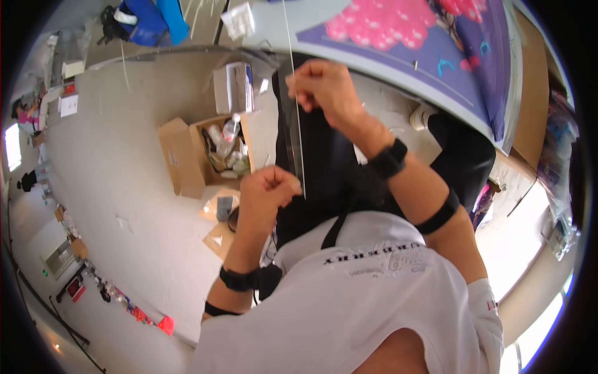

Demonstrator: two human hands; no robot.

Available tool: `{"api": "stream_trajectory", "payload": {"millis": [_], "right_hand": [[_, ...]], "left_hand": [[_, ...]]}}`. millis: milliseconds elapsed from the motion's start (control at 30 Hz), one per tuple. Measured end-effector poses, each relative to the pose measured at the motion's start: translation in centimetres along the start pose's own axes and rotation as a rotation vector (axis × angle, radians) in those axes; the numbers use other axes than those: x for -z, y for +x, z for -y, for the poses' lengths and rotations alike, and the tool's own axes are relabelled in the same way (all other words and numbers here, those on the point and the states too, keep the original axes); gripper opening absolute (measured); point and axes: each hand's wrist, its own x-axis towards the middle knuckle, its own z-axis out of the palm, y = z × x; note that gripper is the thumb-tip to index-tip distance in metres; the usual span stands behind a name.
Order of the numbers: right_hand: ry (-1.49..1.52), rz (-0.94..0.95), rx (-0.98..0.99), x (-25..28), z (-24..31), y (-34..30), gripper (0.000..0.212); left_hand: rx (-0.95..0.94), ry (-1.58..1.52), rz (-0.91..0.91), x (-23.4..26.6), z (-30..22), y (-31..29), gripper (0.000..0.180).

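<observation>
Holding one thin pale straight strip (298, 124) between two hands: left hand (266, 193) pinched closed on its lower end, right hand (324, 87) pinched closed on it higher up, the strip running nearly upright in front of the person's dark trousers. One black wristband on each forearm; one further black band above the right elbow. One bench (398, 56) beyond the hands, carrying one purple sheet with pink blossom shapes (386, 25). On the grey floor (124, 156): one open brown cardboard box (199, 156) holding several clear plastic bottles, count uncertain; one small white carton (233, 87) just beyond it; two flat brown cardboard pieces (218, 218) near the left hand.
</observation>
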Motion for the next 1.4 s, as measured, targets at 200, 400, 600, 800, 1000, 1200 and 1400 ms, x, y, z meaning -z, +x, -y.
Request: {"api": "stream_trajectory", "payload": {"millis": [200,400,600,800,1000,1200,1400], "right_hand": [[0.011,-0.207,0.051,0.8,0.8,2.6,0.012],[-0.027,-0.456,0.045,1.8,2.5,12.1,0.011],[-0.226,-0.423,-0.017,1.5,4.6,14.0,0.012],[0.213,-0.321,-0.043,-0.5,7.8,13.7,0.011],[0.259,-0.347,-0.050,-1.3,7.7,13.9,0.009],[0.288,-0.238,0.024,-0.6,7.0,12.9,0.007],[0.347,-0.177,0.078,0.3,5.2,13.2,0.006]], "left_hand": [[-0.088,-0.124,0.104,1.1,0.0,-1.0,0.005],[-0.141,-0.145,0.170,2.2,-0.2,-0.6,0.006],[-0.141,-0.132,0.149,2.5,0.3,-0.1,0.009],[-0.121,-0.155,0.205,2.5,0.6,0.3,0.007],[-0.130,-0.133,0.191,2.4,0.5,0.0,0.007],[-0.085,-0.065,0.213,3.1,1.5,-0.6,0.007],[-0.063,-0.041,0.207,3.2,2.1,-1.0,0.007]]}}
